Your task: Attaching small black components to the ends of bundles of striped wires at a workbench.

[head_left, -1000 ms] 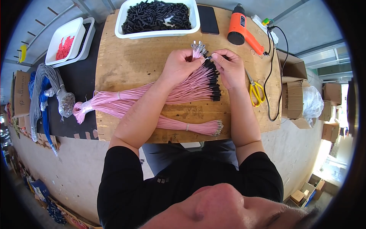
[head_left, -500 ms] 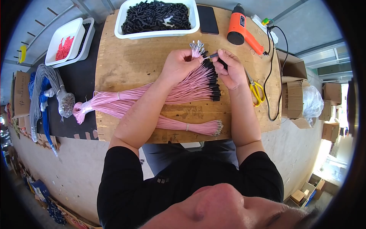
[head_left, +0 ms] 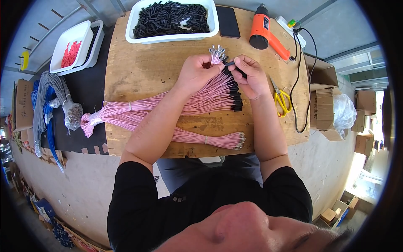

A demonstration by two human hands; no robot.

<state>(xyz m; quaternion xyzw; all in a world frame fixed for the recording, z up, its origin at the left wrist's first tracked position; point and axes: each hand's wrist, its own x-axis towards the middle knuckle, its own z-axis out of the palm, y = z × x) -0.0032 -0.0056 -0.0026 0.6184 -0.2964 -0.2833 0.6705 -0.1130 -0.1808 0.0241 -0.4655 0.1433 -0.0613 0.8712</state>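
My left hand (head_left: 198, 73) is closed around the upper strands of a bundle of pink wires (head_left: 196, 101), with bare metal terminals (head_left: 217, 52) poking out beyond its fingers. Between the thumb and finger of my right hand (head_left: 252, 76) is a short black sleeve (head_left: 229, 64), its tip right at the left fingertips. More black pieces seem tucked in the right palm, partly hidden by the fingers. Below the hands, many wires of the bundle end in black sleeves (head_left: 236, 97). A second pink wire bundle (head_left: 210, 140), with uncovered metal ends, lies along the near table edge.
A white tub (head_left: 172, 39) of black sleeves stands at the back, beside a dark phone (head_left: 228, 23). Rightward are an orange heat gun (head_left: 263, 30), yellow-handled scissors (head_left: 282, 101) and a black cord (head_left: 297, 98). Leftward sit a white tray (head_left: 63, 46) with red pieces and grey cables (head_left: 52, 84).
My right hand has shifted its fingers, and the black sleeve now reaches the left fingertips, covering the wire end seen before. My left hand stays in place.
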